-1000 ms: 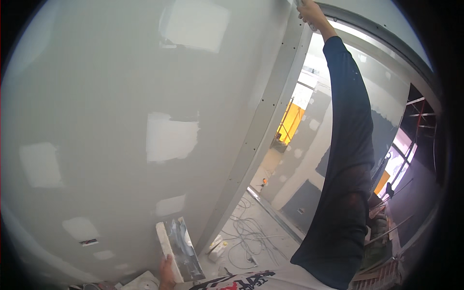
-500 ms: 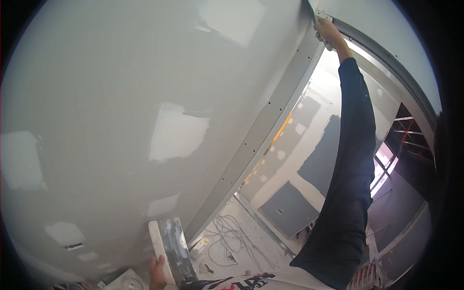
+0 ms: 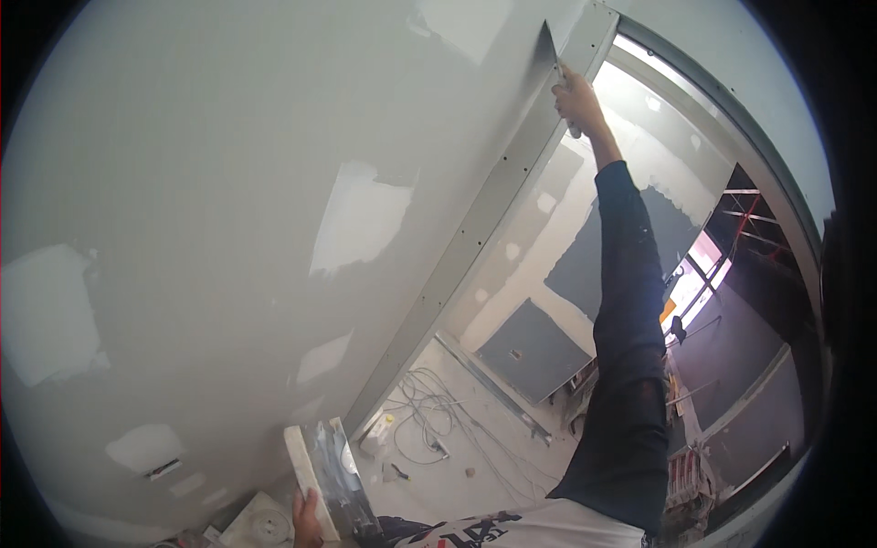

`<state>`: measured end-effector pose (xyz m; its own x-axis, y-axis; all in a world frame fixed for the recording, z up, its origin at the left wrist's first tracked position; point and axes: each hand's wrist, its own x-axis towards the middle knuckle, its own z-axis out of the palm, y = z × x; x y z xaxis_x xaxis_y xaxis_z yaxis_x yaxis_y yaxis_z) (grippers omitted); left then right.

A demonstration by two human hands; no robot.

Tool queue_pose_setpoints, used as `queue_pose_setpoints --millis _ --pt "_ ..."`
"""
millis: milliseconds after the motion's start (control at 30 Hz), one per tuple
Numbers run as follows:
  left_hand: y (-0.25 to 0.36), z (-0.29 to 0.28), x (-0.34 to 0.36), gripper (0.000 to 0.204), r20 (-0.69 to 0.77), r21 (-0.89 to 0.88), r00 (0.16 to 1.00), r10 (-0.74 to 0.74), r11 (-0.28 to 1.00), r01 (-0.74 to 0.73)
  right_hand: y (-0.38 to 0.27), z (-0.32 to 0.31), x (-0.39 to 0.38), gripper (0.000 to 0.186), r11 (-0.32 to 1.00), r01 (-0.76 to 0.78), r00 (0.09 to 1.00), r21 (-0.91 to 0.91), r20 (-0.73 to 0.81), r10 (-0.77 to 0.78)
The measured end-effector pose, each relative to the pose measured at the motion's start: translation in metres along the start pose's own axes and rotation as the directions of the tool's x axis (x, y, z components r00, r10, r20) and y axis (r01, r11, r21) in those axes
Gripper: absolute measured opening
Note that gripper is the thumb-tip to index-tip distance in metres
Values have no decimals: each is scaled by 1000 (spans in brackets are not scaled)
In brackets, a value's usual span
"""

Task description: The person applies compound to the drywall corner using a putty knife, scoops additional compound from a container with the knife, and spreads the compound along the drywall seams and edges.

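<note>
R hand: high up, arm stretched; fingers (image 3: 568, 84) wrapped round handle of putty knife (image 3: 551, 44), clamped firmly, no gap seen. Right hand (image 3: 575, 100) sits in front of metal strip (image 3: 489, 187).
Knife: tilted, blade tip up & L, at wall edge just beside strip nr top; contact w/ wall hard to tell. Handle butt pokes out below fist.
L hand: low, nr bottom edge; left hand (image 3: 307, 519) closed on L side of long tray (image 3: 322, 470), far fingers hidden.
Tray: tilted, well below knife, in front of wall; pale long side, grey inside w/ white smears (image 3: 349, 459).
Strip: runs diag. along doorway edge, dark screw holes at intervals.
Wall: grey board wall (image 3: 228, 183) to L, several white patches (image 3: 364, 219); small slot (image 3: 164, 469) in lower-L patch.
Doorway: R of strip; loose grey cables (image 3: 425, 411) on floor, pale bottle (image 3: 373, 437) nr strip's foot.
Beyond: far wall w/ dark grey areas (image 3: 534, 350), partly behind dark R sleeve (image 3: 630, 347).
</note>
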<state>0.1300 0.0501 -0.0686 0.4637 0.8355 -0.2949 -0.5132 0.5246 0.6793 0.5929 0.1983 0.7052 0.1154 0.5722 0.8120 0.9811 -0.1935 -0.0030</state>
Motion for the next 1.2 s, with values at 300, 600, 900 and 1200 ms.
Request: queue_pose_setpoints --millis 300,600,900,1200 --pt "11 4 -9 42 -39 22 999 18 1000 -17 40 111 -86 79 958 273 938 -93 -194 -286" --pt "36 15 -31 41 -36 134 999 -13 991 18 11 196 -202 94 988 141 980 60 -149 -131" --pt "28 19 -33 43 -76 197 997 25 980 -10 0 223 -328 91 978 95 994 184 31 -102" --pt "9 46 2 44 41 54 997 58 997 -60 -63 122 -361 80 913 83 978 399 146 -152"
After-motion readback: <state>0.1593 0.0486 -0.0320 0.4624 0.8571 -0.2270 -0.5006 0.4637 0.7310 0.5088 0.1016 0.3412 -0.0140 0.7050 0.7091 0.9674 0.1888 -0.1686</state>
